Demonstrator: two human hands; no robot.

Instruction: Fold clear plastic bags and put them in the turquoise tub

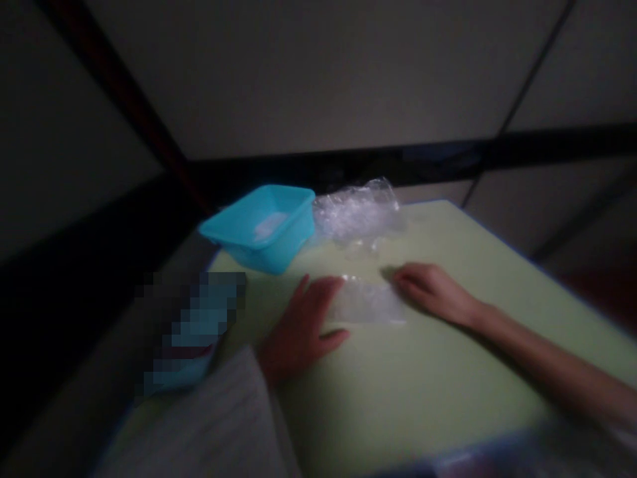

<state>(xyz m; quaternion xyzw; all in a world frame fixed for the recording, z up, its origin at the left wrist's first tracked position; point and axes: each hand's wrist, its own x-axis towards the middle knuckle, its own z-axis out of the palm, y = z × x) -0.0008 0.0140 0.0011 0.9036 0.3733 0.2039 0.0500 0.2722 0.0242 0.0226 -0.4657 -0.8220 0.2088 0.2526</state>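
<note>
A clear plastic bag (371, 302) lies flat on the pale green table (423, 392) between my two hands. My left hand (308, 325) rests at its left edge, thumb spread away from the fingers, with the fingertips at the plastic. At the bag's right edge, my right hand (425, 285) is curled with its fingers bent in. What those fingers hold, if anything, is hidden. The picture is dim and somewhat blurred.
A turquoise plastic basin (286, 249) stands at the far left of the table, with something whitish (270, 226) inside. Beside it is a heap of crumpled clear plastic bags (355, 212). A blurred-out bluish object (204, 325) lies at the left edge. Panels (338, 79) rise behind the table.
</note>
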